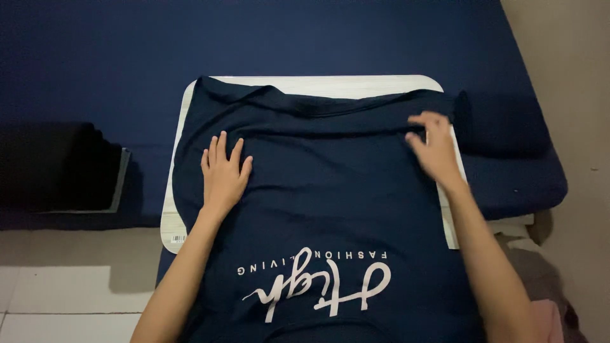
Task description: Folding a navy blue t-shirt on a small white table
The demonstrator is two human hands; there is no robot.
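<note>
Pressing your left hand (223, 171) flat, fingers spread and palm down, you pin the dark navy T-shirt (318, 190) against the white board (330, 84) beneath it. Keep that palm weight steady; my guess is the cloth would creep toward your right hand (435, 149) if you eased off.

Your right hand is at the shirt's far right edge, fingers curled together and closing on a fold of fabric just beyond their tips. Whether the pinch is fully closed is hard to tell, since the hand looks blurred. Take only the top layer between thumb and fingertips, and hold it near the seam rather than in the loose middle, so the edge comes over straight.

The shirt lies spread across the board, its far hem beyond your fingertips near the board's top edge, and its white printed lettering (318, 282) back by your wrists. A ridge of bunched cloth runs between your two sets of fingers; stroking outward from under your left palm would likely flatten it.

Beyond the board, past your fingertips, stretches a dark blue mattress (254, 44). A black folded pile (54, 168) sits well apart to the outside of your left fingers, and a rumpled bit of navy cloth (502, 127) lies just outside your right fingers.
</note>
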